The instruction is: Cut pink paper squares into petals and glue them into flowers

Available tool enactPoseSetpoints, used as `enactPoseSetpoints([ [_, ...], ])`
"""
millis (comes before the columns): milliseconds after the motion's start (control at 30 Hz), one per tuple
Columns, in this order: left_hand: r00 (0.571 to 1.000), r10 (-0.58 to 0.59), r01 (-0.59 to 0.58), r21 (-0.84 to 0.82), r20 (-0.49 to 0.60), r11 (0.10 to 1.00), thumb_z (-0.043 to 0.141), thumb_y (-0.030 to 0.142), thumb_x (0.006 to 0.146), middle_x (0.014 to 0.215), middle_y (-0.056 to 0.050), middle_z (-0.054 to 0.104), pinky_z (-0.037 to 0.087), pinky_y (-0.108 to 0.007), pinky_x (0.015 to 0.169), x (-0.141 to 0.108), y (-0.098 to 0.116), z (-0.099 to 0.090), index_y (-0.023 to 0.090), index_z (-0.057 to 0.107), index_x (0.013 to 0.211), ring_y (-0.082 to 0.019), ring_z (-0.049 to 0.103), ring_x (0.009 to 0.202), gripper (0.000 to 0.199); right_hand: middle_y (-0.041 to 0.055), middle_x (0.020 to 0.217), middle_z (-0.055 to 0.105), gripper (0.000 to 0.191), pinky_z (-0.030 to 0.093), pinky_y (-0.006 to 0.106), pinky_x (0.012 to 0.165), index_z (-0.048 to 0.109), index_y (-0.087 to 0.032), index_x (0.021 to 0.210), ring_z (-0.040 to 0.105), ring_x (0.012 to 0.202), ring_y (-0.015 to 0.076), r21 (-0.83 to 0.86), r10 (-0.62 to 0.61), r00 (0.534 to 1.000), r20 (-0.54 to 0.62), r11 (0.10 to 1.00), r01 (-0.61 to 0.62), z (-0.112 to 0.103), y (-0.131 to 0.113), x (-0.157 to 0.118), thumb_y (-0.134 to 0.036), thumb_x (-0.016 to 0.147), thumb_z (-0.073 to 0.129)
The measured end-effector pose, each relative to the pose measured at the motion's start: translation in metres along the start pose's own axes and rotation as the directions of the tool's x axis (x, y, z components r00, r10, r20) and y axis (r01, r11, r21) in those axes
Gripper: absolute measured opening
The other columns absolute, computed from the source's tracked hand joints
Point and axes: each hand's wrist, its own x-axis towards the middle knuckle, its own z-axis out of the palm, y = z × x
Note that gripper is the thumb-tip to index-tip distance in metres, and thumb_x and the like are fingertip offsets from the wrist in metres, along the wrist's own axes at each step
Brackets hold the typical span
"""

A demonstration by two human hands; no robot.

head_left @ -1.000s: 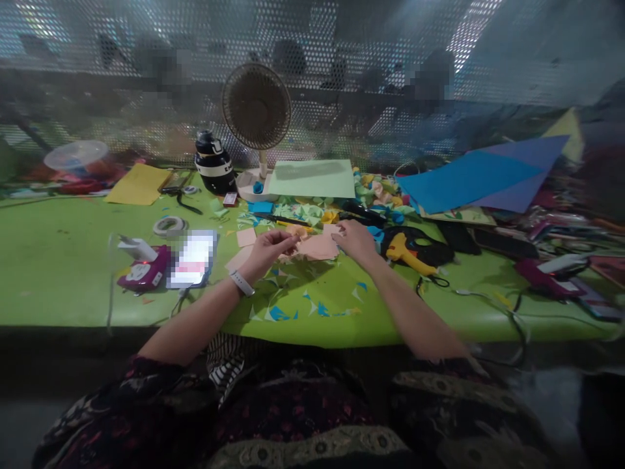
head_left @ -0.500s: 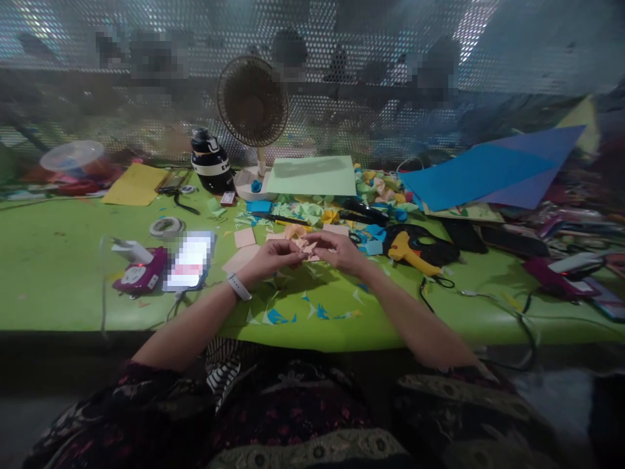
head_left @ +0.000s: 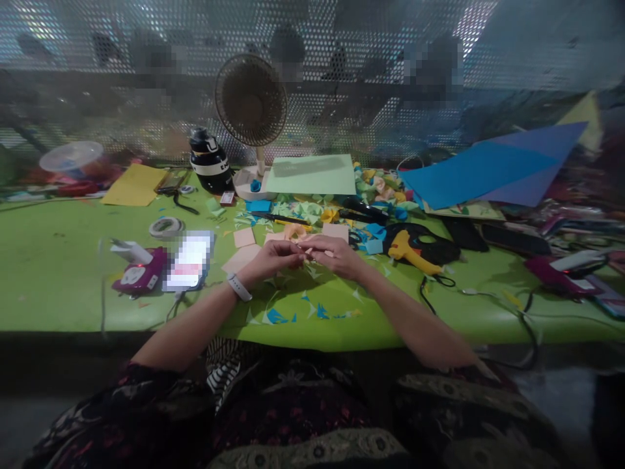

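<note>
My left hand (head_left: pixel 277 256) and my right hand (head_left: pixel 336 255) meet over the middle of the green table (head_left: pixel 58 260), fingertips pinched together. Something small and peach, apparently paper, is mostly hidden between the fingers of both. Just behind them lies a curled peach paper piece (head_left: pixel 295 232). Flat peach squares rest left of my left hand (head_left: pixel 244 238) and behind my right hand (head_left: pixel 335 232). Blue and pale paper scraps (head_left: pixel 277 316) are scattered in front of my hands.
A yellow glue gun (head_left: pixel 413 253) lies on a black holder at the right. To the left are a lit phone (head_left: pixel 189 260), a purple power strip (head_left: pixel 141 272) and a tape roll (head_left: pixel 166 227). A fan (head_left: pixel 251 101) and dark bottle (head_left: pixel 211 163) stand behind.
My right hand's fingers have closed in and flattened against my left fingertips. The peach piece between them is now more hidden.
</note>
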Motion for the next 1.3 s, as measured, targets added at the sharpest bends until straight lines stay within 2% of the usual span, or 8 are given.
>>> enactPoseSetpoints([
  [200,0.999,-0.001,0.001,0.014,-0.034,1.000,0.078,0.047,0.075,0.069,-0.004,0.066,0.046,-0.023,0.060,0.002,-0.001,0.000,0.015,0.073,0.075,-0.010,0.057,0.060,0.033,0.0098,0.117,0.074,0.036,0.052,0.043,0.099,0.075,-0.021,0.114,0.067,0.112,0.0229,-0.008,0.016,1.000,-0.013,1.000,-0.016,0.002,0.003,0.000,-0.021,0.090,0.048],
  [667,0.979,0.025,-0.030,-0.022,-0.200,0.999,0.084,0.047,0.068,0.064,-0.003,0.065,0.043,-0.023,0.054,0.008,-0.001,-0.005,0.013,0.073,0.075,-0.009,0.055,0.054,0.036,0.0085,0.101,0.075,0.030,0.054,0.034,0.077,0.076,-0.019,0.106,0.067,0.084,0.0186,0.007,0.119,0.988,-0.093,0.993,-0.119,0.002,0.000,0.003,-0.027,0.089,0.054],
  [833,0.964,0.050,-0.060,-0.031,-0.259,0.998,0.082,0.033,0.074,0.065,-0.003,0.066,0.045,-0.022,0.057,0.012,-0.005,-0.012,0.012,0.071,0.076,-0.008,0.057,0.056,0.023,0.0037,0.094,0.074,0.024,0.052,0.030,0.072,0.076,-0.021,0.104,0.065,0.076,0.0150,0.040,0.135,0.988,-0.079,0.990,-0.132,-0.004,-0.033,0.004,-0.027,0.088,0.059],
  [967,0.950,0.070,-0.082,-0.027,-0.305,0.996,0.080,0.028,0.077,0.065,-0.002,0.066,0.045,-0.021,0.056,0.015,-0.007,-0.015,0.012,0.071,0.078,-0.007,0.058,0.054,0.018,0.0030,0.092,0.074,0.023,0.054,0.029,0.070,0.074,-0.020,0.104,0.066,0.072,0.0143,0.112,0.067,0.992,0.105,0.991,-0.078,-0.002,-0.082,-0.019,-0.029,0.091,0.057],
  [1033,0.945,0.077,-0.090,-0.027,-0.318,0.996,0.079,0.027,0.078,0.065,-0.002,0.066,0.045,-0.021,0.055,0.017,-0.007,-0.016,0.012,0.071,0.077,-0.007,0.057,0.053,0.018,0.0050,0.094,0.075,0.023,0.055,0.028,0.075,0.073,-0.018,0.105,0.069,0.079,0.0152,0.198,-0.060,0.953,0.296,0.980,0.001,0.014,-0.098,-0.045,-0.028,0.093,0.055],
  [1133,0.945,0.079,-0.092,-0.028,-0.317,0.995,0.078,0.025,0.080,0.066,-0.003,0.067,0.045,-0.021,0.055,0.018,-0.007,-0.015,0.012,0.070,0.078,-0.006,0.058,0.053,0.015,0.0058,0.097,0.076,0.024,0.055,0.027,0.082,0.074,-0.021,0.104,0.071,0.088,0.0153,0.279,-0.178,0.827,0.533,0.960,0.027,0.062,-0.094,-0.087,-0.025,0.094,0.053],
  [1233,0.944,0.068,-0.080,-0.026,-0.323,0.996,0.078,0.023,0.079,0.066,-0.003,0.066,0.045,-0.020,0.055,0.017,-0.006,-0.012,0.012,0.071,0.078,-0.006,0.058,0.054,0.014,0.0046,0.099,0.075,0.026,0.057,0.033,0.085,0.075,-0.028,0.104,0.070,0.090,0.0176,0.183,0.082,0.924,0.373,0.970,-0.160,0.114,-0.068,-0.112,-0.031,0.093,0.052],
  [1300,0.944,0.061,-0.072,-0.022,-0.323,0.997,0.079,0.024,0.078,0.064,-0.003,0.066,0.046,-0.021,0.055,0.016,-0.005,-0.011,0.012,0.071,0.076,-0.006,0.058,0.053,0.015,0.0001,0.111,0.072,0.027,0.058,0.041,0.086,0.070,-0.034,0.116,0.068,0.098,0.0203,0.158,0.149,0.928,0.341,0.964,-0.213,0.134,-0.053,-0.118,-0.037,0.093,0.056],
])
